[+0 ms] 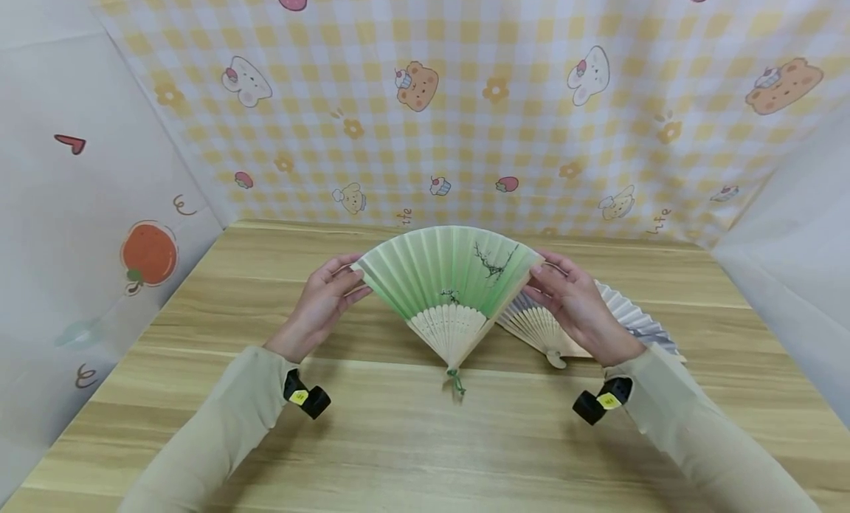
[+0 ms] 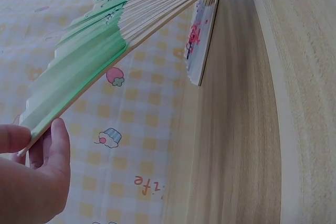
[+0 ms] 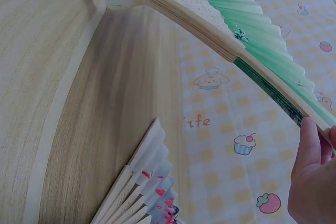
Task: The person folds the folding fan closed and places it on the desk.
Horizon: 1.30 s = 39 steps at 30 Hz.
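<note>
Spread between both hands is a green folding fan [image 1: 445,269] with pale wooden ribs, a dark branch print and a green cord [image 1: 456,381] at its pivot. My left hand [image 1: 322,299] pinches its left outer edge between thumb and fingers. At the opposite edge, my right hand [image 1: 578,299] pinches the guard stick; in the right wrist view several ribs lie stacked along that side. The fan is held up off the table, its pivot pointing toward me. Behind the right hand, a second, grey-white folding fan [image 1: 637,317] lies spread on the table, partly hidden.
The wooden table [image 1: 425,454] runs back to a yellow checked cloth [image 1: 458,129] hanging as a backdrop. White cloth walls [image 1: 99,203] stand at left and right. Red flower prints show on the lying fan [image 3: 152,182] in the right wrist view.
</note>
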### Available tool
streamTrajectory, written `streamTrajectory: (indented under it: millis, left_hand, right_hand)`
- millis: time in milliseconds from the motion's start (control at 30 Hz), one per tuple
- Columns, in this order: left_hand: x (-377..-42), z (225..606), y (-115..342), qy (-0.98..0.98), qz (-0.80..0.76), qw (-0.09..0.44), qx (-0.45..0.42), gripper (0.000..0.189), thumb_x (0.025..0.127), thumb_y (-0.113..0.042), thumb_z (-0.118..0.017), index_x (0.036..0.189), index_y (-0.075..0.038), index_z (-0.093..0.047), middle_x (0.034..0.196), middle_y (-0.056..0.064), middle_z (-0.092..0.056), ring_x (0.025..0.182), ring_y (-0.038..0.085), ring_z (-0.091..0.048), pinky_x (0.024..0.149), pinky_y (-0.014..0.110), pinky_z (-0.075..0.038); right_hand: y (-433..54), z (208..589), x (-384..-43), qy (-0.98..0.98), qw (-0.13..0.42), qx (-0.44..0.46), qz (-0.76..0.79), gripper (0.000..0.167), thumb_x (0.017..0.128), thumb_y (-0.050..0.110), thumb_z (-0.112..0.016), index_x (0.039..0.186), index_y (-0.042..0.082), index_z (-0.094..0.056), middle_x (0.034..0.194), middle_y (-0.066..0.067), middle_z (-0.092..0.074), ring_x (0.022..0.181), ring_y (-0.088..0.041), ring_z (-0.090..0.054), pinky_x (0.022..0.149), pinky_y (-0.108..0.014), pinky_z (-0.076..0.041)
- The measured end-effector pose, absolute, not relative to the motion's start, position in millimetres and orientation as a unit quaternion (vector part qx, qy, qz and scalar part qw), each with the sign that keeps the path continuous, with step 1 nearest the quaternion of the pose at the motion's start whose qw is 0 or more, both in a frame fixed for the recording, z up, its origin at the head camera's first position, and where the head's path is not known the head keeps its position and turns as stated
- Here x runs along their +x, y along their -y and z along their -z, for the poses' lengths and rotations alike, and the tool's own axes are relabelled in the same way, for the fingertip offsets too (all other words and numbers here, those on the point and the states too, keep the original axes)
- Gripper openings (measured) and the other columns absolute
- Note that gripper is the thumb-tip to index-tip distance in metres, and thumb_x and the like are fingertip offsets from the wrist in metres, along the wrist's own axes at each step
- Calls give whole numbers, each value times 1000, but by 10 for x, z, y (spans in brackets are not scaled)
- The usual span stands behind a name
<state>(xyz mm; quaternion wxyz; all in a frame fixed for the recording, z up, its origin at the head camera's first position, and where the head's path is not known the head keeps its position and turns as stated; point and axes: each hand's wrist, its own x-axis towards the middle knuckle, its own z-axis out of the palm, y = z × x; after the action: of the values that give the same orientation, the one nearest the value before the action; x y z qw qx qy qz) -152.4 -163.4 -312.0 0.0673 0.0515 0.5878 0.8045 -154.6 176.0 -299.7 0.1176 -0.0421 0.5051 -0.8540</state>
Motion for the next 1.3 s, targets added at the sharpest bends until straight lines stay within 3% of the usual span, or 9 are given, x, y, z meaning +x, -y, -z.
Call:
streamTrajectory:
  millis: [600,1033,1300]
  left_hand:
    - [-1527,3081,1624,-573,-816,63,47,20,92,-2,-42,110,-8,-47,99,0,-58,91,12,-58,84,27,-46]
    - [-1517,3018,1581,-575,-814,64,48,19,92,-4,-43,108,-11,-52,100,1,-57,93,14,-56,87,29,-45]
    - [-1540,3038,1543,-582,-810,60,47,20,92,-4,-44,108,-11,-52,103,2,-56,92,13,-56,86,28,-45]
  right_hand:
    - [-1676,2976,-1591,-486,128,-41,864,14,88,0,-50,100,6,-55,94,-5,-61,84,-15,-61,77,-26,-49]
    - [-1558,2953,-1607,-497,140,-47,855,8,88,-1,-49,89,5,-55,91,-5,-60,84,-15,-61,78,-26,-49]
    - [-1510,2924,-1617,-511,148,-28,846,6,87,2,-53,92,6,-53,89,-4,-60,81,-14,-61,76,-24,-50]
